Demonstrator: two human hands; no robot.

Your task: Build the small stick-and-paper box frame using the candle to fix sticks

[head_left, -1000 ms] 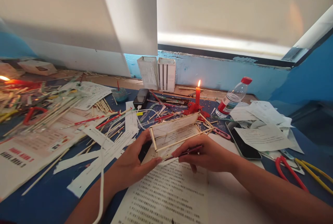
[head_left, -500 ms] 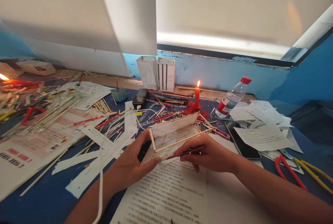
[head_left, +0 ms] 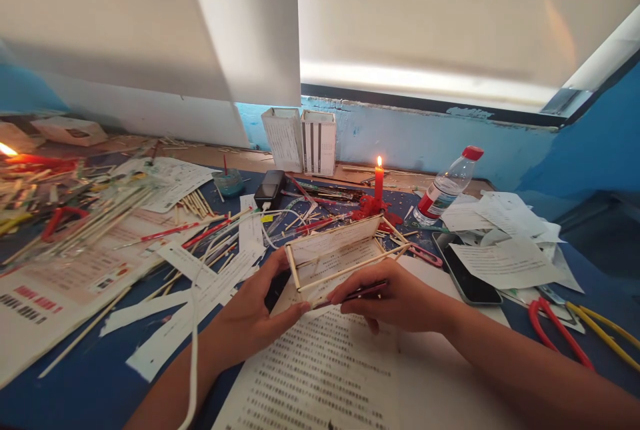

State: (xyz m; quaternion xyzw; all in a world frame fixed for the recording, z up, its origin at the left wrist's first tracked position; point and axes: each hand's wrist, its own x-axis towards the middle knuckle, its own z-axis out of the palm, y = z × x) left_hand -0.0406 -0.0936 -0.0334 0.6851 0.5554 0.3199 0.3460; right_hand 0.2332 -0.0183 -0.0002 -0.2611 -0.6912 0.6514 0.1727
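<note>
Head view: our left fingers hold the stick frame, probably for steadiness; beside them, right fingers pinch a slim tool.

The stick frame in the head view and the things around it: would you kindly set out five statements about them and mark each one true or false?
1. The left hand holds the stick frame at its left end. True.
2. The right hand is holding nothing. False: it holds a thin dark implement in its grip.
3. The red candle beyond the frame is lit. True.
4. The bottle stands to the left of the candle. False: it stands to the candle's right.
5. The bottle's cap is green. False: the cap is red.
</note>
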